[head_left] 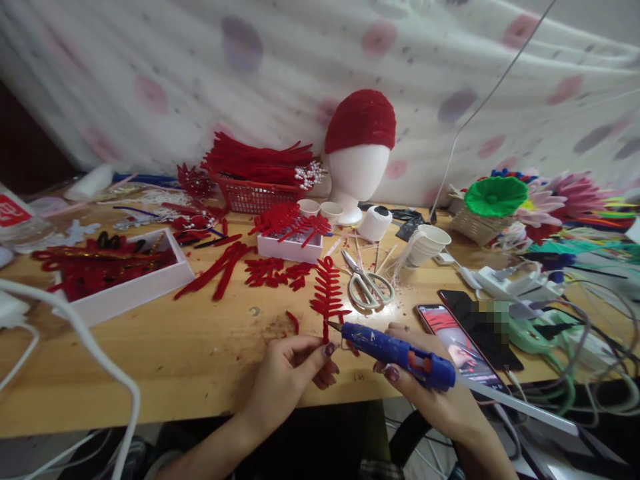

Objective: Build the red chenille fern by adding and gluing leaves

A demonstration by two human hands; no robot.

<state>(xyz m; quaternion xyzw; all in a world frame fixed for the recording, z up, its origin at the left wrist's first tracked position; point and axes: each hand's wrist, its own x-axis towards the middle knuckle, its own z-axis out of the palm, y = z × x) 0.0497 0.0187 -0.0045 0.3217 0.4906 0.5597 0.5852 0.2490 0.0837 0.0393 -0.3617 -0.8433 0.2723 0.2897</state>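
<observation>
Pinched by its lower stem in my left hand [295, 370] is a red fuzzy leaf sprig [328, 290], held upright with several narrow leaflets along both sides. My right hand [420, 373] grips a blue hot glue gun [395, 350], a glue stick [520, 403] trailing from its back end. The gun's nozzle points left and meets or nearly meets the sprig's stem just above my left fingers. A loose red leaflet [293, 323] lies on the table behind my left hand. More short red leaflets [273, 272] are heaped farther back.
Scissors [367, 283] lie beyond the glue gun. Phones [463, 347], cables and power strips [520, 283] crowd the right. A white box [125, 293] of red pieces stands left. Behind are a red basket [255, 195], a foam head [357, 170] and paper cups [427, 245].
</observation>
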